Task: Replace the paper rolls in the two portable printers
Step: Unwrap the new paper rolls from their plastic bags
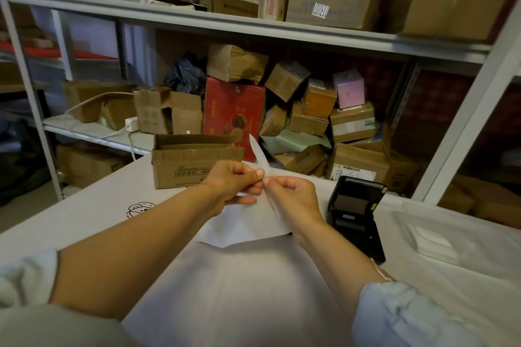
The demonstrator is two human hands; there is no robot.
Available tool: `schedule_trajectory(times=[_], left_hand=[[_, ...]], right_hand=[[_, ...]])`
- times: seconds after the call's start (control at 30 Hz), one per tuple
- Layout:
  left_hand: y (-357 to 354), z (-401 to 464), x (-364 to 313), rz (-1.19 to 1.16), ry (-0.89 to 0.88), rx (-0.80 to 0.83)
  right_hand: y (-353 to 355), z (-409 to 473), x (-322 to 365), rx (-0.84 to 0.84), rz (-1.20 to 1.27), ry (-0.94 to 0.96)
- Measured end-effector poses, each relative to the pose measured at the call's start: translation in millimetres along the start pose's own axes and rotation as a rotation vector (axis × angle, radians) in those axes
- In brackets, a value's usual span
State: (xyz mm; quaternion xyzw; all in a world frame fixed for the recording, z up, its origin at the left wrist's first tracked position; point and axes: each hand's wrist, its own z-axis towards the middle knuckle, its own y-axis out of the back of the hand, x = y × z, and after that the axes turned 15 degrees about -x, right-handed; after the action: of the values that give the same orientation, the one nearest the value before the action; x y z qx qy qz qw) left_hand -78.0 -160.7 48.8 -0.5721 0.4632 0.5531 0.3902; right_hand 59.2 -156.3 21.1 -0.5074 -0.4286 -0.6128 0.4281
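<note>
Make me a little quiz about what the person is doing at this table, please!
1. True or false: the black printer has its lid open.
2. What do the left hand and right hand pinch together? A) white paper B) tape C) a cable
3. Which side of the hands is the open cardboard box on?

Key: 1 true. 2 A. 3 Behind them, to the left.

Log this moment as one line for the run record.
left hand: pinches white paper | right hand: pinches same paper | black printer: lid open, on table, untouched | cardboard box: open, behind hands
</note>
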Motion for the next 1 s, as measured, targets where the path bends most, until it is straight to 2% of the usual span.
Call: schedule_trajectory(times=[0.07,0.17,0.33,0.6,0.67,0.77,0.9,1.0], left_hand=[[-1,0,1,0.011,-0.011,0.004],[0,0,4,0.038,-0.003,0.015],[3,2,10,0.039,0.038,0.061],[-1,3,11,0.166,0.01,0.047],[-1,6,12,0.099,0.051,-0.007],[6,13,13,-0.124,0.19,-0.083],[4,3,11,-0.153,0.252,0.066],[0,-1,13,-0.124,0.275,0.068]], right_hand=[[1,-3,1,0.041,0.047,-0.109],[3,-3,1,0.024,0.011,-0.08],[6,0,3,0.097,0.024,-0.202],[3,-1,-5,-0.011,-0.072,-0.102],[8,3,-6,-0.095,-0.018,-0.135],[19,7,-10,-0.166,0.117,-0.259],[13,6,-8,0.002,0.25,-0.395],[1,3,-6,0.08,0.262,-0.45]])
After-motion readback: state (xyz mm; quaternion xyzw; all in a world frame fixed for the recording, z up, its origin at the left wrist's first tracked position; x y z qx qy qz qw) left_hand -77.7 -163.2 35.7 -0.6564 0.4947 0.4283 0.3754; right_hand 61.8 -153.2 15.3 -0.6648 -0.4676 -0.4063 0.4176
